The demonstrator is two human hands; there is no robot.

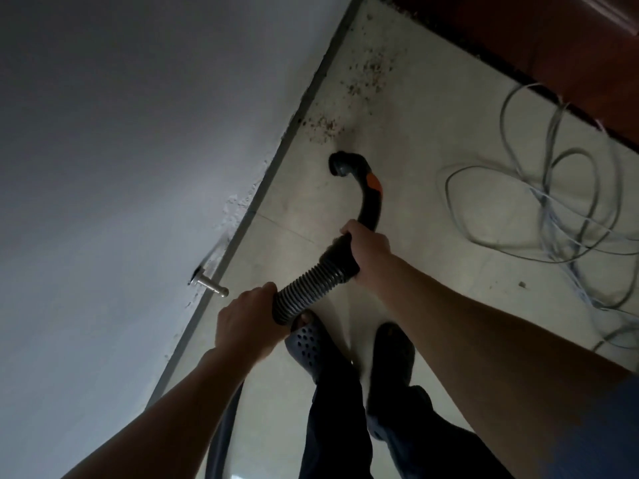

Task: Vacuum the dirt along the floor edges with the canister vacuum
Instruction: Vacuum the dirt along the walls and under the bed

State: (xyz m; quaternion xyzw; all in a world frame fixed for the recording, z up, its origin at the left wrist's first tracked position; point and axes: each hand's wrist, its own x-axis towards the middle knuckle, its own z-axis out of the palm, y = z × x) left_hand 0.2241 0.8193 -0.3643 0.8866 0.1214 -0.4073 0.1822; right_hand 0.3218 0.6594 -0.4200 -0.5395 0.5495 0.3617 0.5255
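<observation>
hose (313, 283): ribbed, running between both hands, its curved black nozzle (359, 181) pointing down just short of the dirt (323, 127) | right hand (368, 250): fingers clamping around the hose cuff | left hand (245, 323): fingers wrapping the hose lower down | dirt: lying beyond the nozzle along the wall (138, 167) edge | cables (553, 216): coiling on the floor (432, 133) right of the right hand

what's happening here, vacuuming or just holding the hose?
A person is standing by a wall, holding a vacuum hose in both hands: the right hand at the cuff below the curved black handle, the left hand lower on the ribbed section. The open nozzle end hangs just short of dirt scattered along the floor edge, with more dirt farther along. A loose grey cable lies coiled on the tiles to the right.
</observation>
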